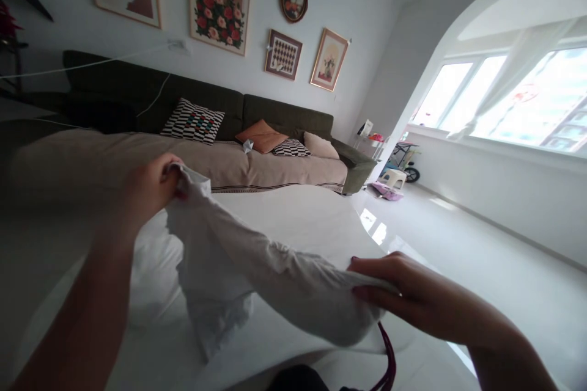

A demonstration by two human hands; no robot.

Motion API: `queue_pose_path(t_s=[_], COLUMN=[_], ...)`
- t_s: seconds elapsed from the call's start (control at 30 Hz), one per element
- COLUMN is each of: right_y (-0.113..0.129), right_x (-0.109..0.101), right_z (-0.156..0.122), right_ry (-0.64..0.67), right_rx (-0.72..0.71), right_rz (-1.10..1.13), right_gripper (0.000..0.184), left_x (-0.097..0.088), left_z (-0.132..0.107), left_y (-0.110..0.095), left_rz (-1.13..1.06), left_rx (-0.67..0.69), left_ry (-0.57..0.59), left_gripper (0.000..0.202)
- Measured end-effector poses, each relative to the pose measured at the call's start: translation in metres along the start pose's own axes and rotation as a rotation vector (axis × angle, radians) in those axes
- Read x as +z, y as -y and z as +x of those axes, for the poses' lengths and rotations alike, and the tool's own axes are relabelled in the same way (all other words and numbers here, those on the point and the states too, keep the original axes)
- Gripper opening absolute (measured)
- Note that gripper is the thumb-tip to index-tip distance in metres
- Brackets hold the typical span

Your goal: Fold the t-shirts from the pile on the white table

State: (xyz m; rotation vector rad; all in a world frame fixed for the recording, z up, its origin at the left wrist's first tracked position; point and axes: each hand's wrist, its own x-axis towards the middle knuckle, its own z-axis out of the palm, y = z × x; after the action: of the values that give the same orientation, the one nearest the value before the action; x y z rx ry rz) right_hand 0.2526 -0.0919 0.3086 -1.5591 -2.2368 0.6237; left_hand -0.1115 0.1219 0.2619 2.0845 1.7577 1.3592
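Observation:
A white cloth, which looks like a garment, is stretched between my two hands above a white table. My left hand is closed on its upper left corner, and a loose part hangs below. My right hand pinches the other end between thumb and fingers, lower and nearer to me. The cloth sags and wrinkles in between. More white fabric lies on the table behind my left forearm; whether it joins the held cloth I cannot tell.
A dark red cord hangs near my right hand. Beyond the table stands a green sofa with a beige cover and several cushions. On the right, shiny floor runs toward a stool and a window.

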Motion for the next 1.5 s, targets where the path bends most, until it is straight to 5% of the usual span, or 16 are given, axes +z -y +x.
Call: queue_pose_path(t_s=[0.1,0.27,0.37,0.47,0.63,0.73,0.9,1.07,1.17,1.23,1.37,1.5], right_y=[-0.025,-0.121,-0.172,-0.194,-0.186,-0.178,-0.18,-0.196,-0.209,-0.213,-0.207,-0.214], right_x=[0.005,0.061,0.115,0.161,0.216,0.244,0.274,0.267,0.253,0.245,0.229,0.211], right_z=[0.024,0.057,0.05,0.037,0.056,0.088,0.112,0.071,0.048,0.049,0.088,0.14], right_ry=[-0.088,-0.423,-0.486,-0.522,-0.506,-0.403,-0.237,-0.142,-0.12,-0.186,-0.312,-0.269], right_rx=[0.089,0.341,0.493,0.568,0.48,0.442,0.594,0.508,0.467,0.456,0.413,0.429], right_rz=[0.172,0.375,0.292,0.186,0.036,-0.119,-0.285,-0.23,-0.159,-0.154,-0.196,-0.204], right_gripper=[0.022,0.028,0.031,0.032,0.033,0.044,0.057,0.058,0.055,0.047,0.037,0.035], left_x=[0.043,0.176,0.243,0.279,0.288,0.283,0.274,0.244,0.23,0.232,0.264,0.29], left_z=[0.031,0.064,0.044,0.0,-0.088,-0.124,-0.155,-0.193,-0.188,-0.167,-0.124,-0.119], left_y=[-0.036,-0.097,-0.096,-0.059,0.03,0.064,0.071,0.062,0.061,0.063,0.077,0.1], left_rz=[-0.109,-0.22,-0.219,-0.137,0.098,0.185,0.357,0.41,0.379,0.362,0.343,0.343], left_rx=[0.091,0.345,0.435,0.402,0.198,0.164,0.157,0.155,0.167,0.21,0.293,0.27], left_ry=[-0.076,0.168,0.356,0.527,0.655,0.663,0.59,0.641,0.726,0.664,0.565,0.562], left_gripper=[0.03,0.037,0.05,0.056,0.058,0.059,0.061,0.064,0.05,0.045,0.047,0.052])
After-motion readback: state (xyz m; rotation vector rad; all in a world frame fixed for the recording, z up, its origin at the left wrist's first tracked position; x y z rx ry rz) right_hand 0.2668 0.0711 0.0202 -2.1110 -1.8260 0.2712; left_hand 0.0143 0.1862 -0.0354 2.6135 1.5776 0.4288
